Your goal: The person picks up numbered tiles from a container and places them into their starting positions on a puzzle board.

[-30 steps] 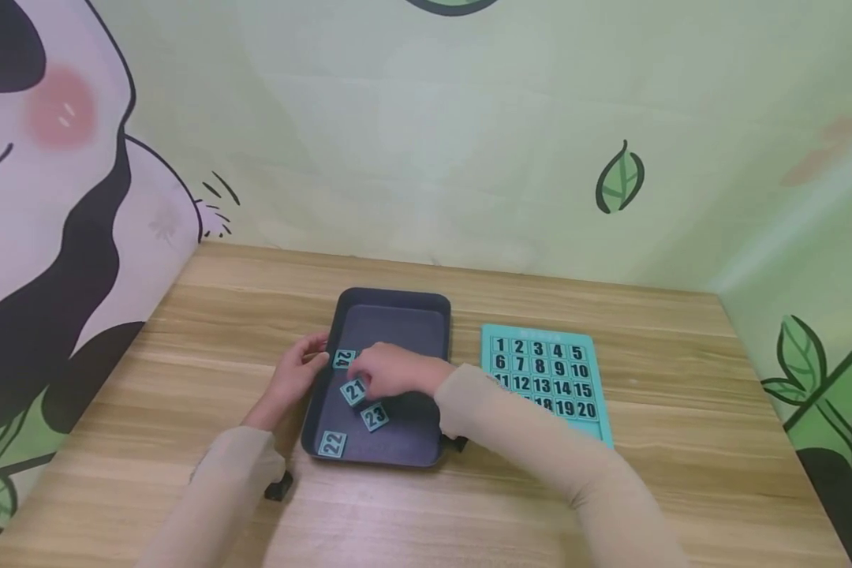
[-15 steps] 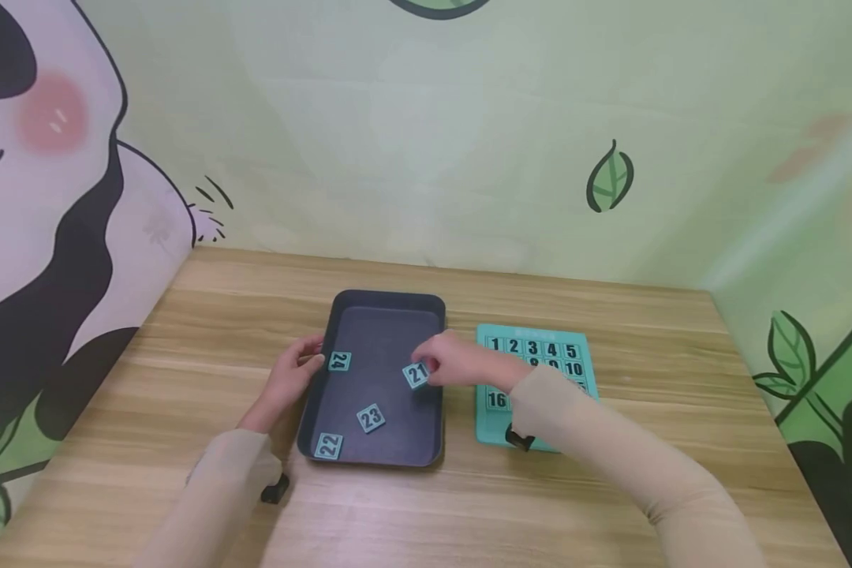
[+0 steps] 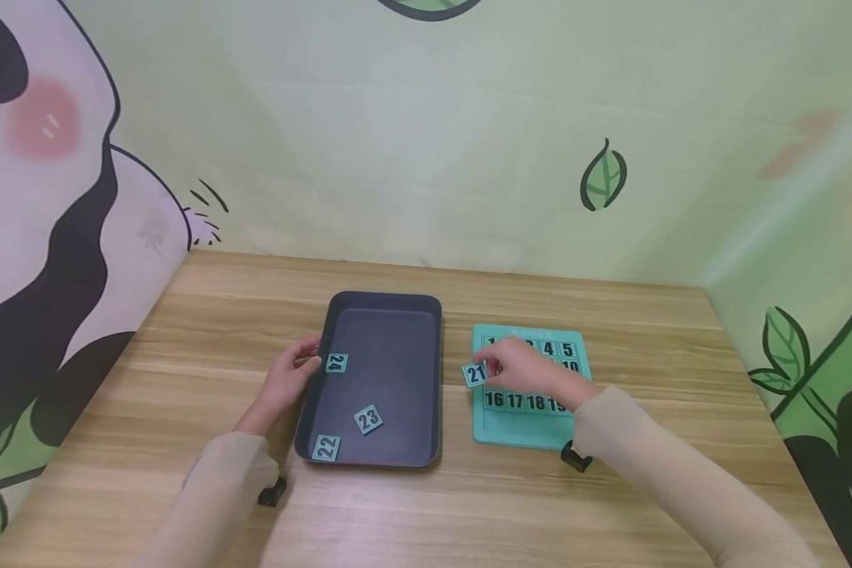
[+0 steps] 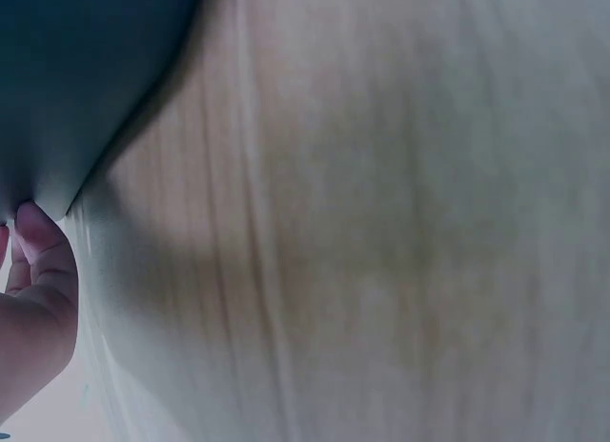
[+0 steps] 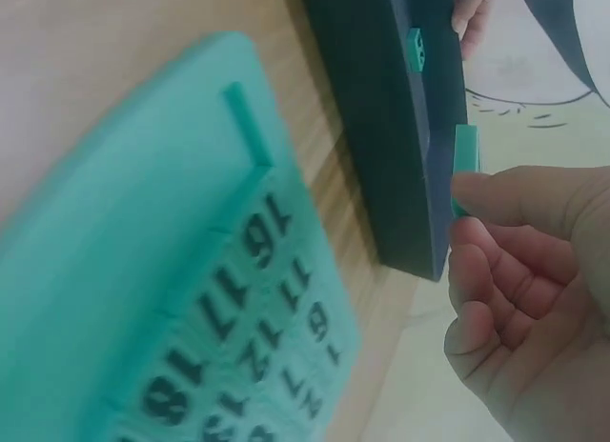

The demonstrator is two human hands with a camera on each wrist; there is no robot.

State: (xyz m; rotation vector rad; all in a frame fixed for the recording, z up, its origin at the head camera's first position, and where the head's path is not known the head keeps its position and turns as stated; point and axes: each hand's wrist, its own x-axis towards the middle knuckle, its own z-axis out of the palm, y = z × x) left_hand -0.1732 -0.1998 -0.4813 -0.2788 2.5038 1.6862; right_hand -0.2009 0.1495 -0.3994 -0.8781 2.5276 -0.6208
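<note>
I see my right hand [image 3: 521,369] pinching the tile marked 21 [image 3: 475,374] between thumb and fingertips, holding it in the air at the left edge of the teal number board [image 3: 525,432]. The wrist view shows the same tile edge-on, caught at my fingertips [image 5: 477,190], above the gap between the board and the dark tray [image 3: 383,315]. On the board I can read 4, 5 and a row running 16, 17, 18; my hand covers most of the other numbers, and the strip nearest me under that row is bare.

My left hand [image 3: 289,377] rests against the tray's left rim, fingers loosely curled around the edge, thumb by the tile marked 24 [image 3: 336,363]. Inside the tray, tile 23 [image 3: 368,419] lies tilted near the middle, and tile 22 [image 3: 326,447] sits in the near left corner. Tray and board lie side by side on the wooden tabletop [image 3: 610,505], near each other but not touching.
</note>
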